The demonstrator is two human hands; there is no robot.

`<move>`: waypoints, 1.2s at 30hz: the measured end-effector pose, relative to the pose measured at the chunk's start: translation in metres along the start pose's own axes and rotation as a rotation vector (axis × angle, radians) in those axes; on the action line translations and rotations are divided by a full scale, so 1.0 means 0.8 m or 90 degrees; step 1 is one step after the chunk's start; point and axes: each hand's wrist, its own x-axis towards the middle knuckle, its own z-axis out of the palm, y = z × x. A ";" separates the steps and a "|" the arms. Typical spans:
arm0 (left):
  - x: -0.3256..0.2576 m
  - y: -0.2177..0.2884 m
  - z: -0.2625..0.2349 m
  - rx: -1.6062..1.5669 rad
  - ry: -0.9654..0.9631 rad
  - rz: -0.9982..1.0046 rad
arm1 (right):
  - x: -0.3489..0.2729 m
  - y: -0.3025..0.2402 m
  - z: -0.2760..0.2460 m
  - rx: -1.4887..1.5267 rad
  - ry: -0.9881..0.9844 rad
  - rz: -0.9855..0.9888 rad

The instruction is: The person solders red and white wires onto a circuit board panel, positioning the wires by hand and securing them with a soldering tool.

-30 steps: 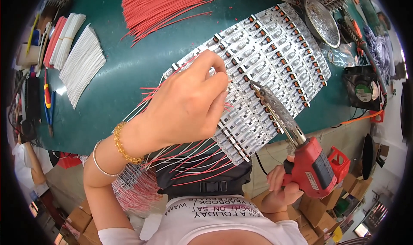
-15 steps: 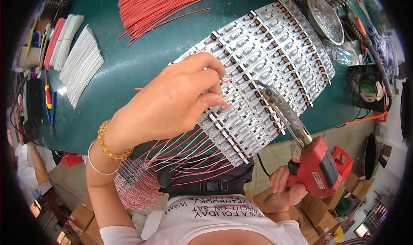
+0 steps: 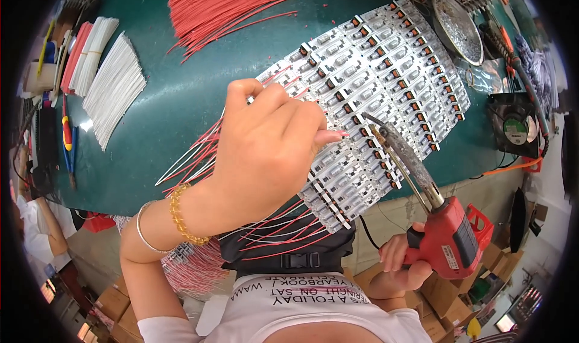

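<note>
Left side of the desk: a banded white wire bundle and, just beside it, loose white wires, each lying roughly parallel, presumably so single strands lift out cleanly. Next, trailing wires, red and white, fan out from the panel's left edge. Far, a heap of red wires, apparently kept within the left arm's reach.

Left hand: bent over the panel, fingers drawn together, a touch of red at the tips; whether they pinch a wire, I cannot tell.

Circuit board panel: slanted across the desk, near end over the lap; that angle probably suits both hands.

Right hand: clamped round the grip of the red soldering gun, iron pointing far-left, likely so the tip meets the fingertips' side. Tip contact unclear. Far right, a black fan.
</note>
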 end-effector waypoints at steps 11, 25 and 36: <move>-0.003 0.005 0.009 -0.032 -0.062 -0.049 | 0.000 0.013 -0.011 -0.074 -0.118 -0.084; -0.002 0.004 0.012 -0.060 -0.034 -0.035 | -0.009 0.021 -0.021 -0.212 -0.070 -0.152; -0.004 0.004 0.011 -0.047 -0.037 -0.025 | -0.003 0.018 -0.007 -0.102 -0.066 -0.122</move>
